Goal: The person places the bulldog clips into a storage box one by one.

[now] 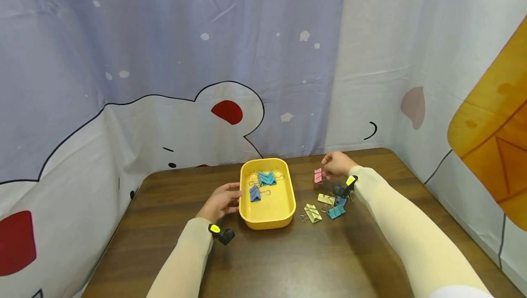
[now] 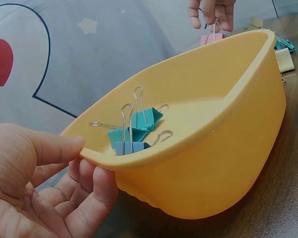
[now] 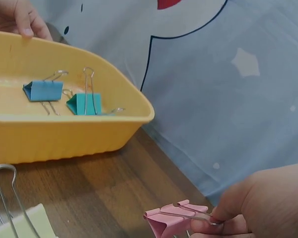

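My left hand grips the left rim of a yellow plastic basin, thumb on top and fingers beneath, as the left wrist view shows. Inside the basin lie two teal binder clips and a blue binder clip. To the right of the basin, my right hand pinches a pink binder clip by its wire handle. Near that wrist is a group of loose clips: pale yellow clips, a teal clip and a blue one, partly hidden by the wrist camera.
A brown wooden table carries everything. Behind it and along the right side hangs a printed curtain, close to the table's far edge. The loose clips lie just right of the basin.
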A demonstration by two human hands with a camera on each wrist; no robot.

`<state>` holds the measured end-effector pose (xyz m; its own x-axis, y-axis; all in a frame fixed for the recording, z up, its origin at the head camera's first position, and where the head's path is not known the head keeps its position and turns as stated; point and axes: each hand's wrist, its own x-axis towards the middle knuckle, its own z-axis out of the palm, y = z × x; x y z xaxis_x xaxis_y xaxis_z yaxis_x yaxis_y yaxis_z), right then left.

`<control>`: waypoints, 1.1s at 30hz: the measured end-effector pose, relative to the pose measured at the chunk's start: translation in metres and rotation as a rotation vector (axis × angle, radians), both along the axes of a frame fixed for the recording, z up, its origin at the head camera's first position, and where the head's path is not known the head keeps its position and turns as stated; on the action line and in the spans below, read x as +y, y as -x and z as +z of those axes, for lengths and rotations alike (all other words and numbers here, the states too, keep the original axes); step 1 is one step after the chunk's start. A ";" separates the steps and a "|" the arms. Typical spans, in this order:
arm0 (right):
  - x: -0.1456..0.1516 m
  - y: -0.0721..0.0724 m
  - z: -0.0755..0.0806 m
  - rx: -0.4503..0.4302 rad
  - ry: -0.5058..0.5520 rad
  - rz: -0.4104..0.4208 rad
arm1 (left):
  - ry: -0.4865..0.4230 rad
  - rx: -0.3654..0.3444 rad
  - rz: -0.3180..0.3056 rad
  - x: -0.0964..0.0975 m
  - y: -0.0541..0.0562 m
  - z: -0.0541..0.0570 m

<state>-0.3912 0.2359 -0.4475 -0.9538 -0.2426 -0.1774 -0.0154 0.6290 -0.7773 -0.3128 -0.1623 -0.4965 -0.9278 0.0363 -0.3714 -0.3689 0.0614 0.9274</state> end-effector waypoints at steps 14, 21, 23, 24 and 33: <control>-0.017 0.000 0.017 -0.022 0.005 0.005 | -0.007 0.007 0.003 0.000 -0.002 0.000; -0.023 -0.004 0.022 -0.036 0.016 0.000 | 0.003 0.013 0.005 0.001 -0.002 0.000; -0.026 -0.004 0.023 -0.031 0.021 0.007 | 0.005 0.013 0.004 0.001 -0.002 0.000; -0.027 -0.004 0.023 -0.026 0.025 0.011 | 0.005 0.015 0.002 0.001 -0.002 -0.001; -0.044 -0.005 0.033 0.006 0.009 0.033 | -0.002 0.010 0.008 0.000 -0.001 -0.001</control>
